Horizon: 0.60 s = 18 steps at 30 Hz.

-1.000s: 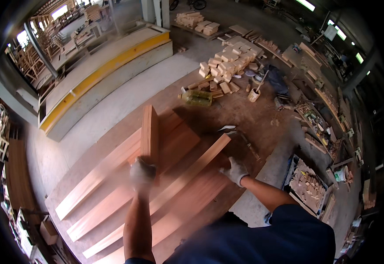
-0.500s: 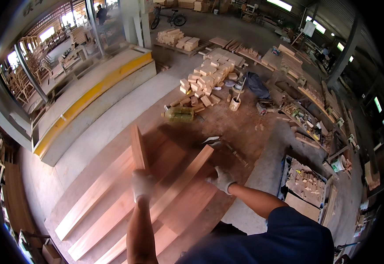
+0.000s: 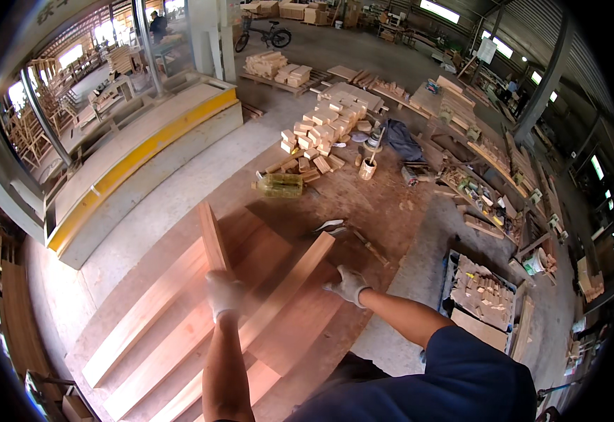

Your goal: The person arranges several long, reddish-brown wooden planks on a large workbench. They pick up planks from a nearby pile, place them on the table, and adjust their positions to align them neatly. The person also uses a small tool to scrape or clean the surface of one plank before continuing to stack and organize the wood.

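My left hand point(image 3: 224, 294), in a pale work glove, is wrapped round a narrow wooden board point(image 3: 212, 235) that slants up and away from me. On the right, my gloved right hand point(image 3: 351, 286) rests at the edge of a wide reddish wooden panel point(image 3: 298, 327), its thumb and fingers apart. Between both hands a long wooden strip point(image 3: 289, 285) lies diagonally over the panels. Beyond the left hand's board is another wide panel point(image 3: 254, 235). Several long planks point(image 3: 153, 309) fan out toward the lower left.
Ahead lie a pile of wood blocks point(image 3: 324, 125), a yellowish plastic bottle point(image 3: 280, 186), a white pot point(image 3: 367, 169) and hand tools point(image 3: 370, 246). At right sits a tray of wood offcuts point(image 3: 481, 292). A long low platform with a yellow stripe point(image 3: 145, 151) runs along the left.
The whole view has shifted slightly, with the surroundings now a little farther left. Both hands keep nearly the same places on the wood.
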Each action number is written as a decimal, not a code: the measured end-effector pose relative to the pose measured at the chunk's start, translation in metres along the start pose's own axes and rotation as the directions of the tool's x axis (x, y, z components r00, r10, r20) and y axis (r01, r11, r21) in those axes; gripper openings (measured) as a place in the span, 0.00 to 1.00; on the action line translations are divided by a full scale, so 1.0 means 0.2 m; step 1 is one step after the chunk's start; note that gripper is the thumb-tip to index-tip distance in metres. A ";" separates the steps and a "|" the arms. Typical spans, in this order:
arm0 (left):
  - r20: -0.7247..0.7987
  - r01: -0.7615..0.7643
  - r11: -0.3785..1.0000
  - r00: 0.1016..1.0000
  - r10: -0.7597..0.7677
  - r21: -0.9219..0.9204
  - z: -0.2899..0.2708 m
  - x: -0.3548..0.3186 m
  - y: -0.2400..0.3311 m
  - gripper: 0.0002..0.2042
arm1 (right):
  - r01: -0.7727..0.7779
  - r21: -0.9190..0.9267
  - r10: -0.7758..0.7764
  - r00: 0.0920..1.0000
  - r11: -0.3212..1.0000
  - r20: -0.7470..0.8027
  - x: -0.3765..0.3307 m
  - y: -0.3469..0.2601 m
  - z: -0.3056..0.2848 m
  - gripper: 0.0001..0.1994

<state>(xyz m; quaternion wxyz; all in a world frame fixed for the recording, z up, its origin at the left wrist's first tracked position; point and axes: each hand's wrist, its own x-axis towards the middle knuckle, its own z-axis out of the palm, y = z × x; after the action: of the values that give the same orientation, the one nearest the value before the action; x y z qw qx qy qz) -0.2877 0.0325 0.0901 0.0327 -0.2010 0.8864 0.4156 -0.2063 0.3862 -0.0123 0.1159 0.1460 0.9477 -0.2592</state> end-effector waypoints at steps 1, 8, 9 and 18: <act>0.004 0.011 1.000 1.000 -0.011 -0.007 0.00 -0.02 0.03 0.22 | 0.006 0.001 -0.006 1.000 1.000 -0.004 0.01 0.03 0.01 0.46; -0.061 -0.025 0.984 0.997 0.036 0.176 0.09 0.07 -0.07 0.20 | -0.001 0.080 -0.009 0.992 0.997 0.122 0.05 0.02 -0.04 0.49; -0.055 -0.070 0.970 0.995 0.085 0.232 0.11 0.12 -0.13 0.21 | 0.016 0.069 -0.024 0.992 0.997 0.123 0.06 0.04 -0.02 0.49; -0.180 0.098 0.991 0.980 -0.079 0.097 0.26 0.28 -0.19 0.24 | 0.186 0.117 -0.202 0.970 0.976 0.138 0.09 0.07 -0.02 0.43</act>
<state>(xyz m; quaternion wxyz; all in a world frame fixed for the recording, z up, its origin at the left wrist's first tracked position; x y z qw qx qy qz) -0.3307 0.0304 0.0155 -0.0169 -0.2741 0.8967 0.3472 -0.2195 0.4038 -0.0214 0.1525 0.0385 0.9315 -0.3279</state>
